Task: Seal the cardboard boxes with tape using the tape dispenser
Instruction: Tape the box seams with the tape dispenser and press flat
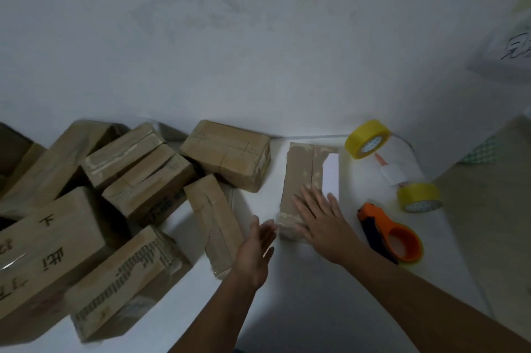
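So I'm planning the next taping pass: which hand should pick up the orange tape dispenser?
Right hand. It lies flat on the box, and the tape dispenser sits just beyond it on that side. The left hand is across the box.

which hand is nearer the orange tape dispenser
Right. The right hand lies flat on the small box, just left of the tape dispenser. The left hand is farther left, beyond that box.
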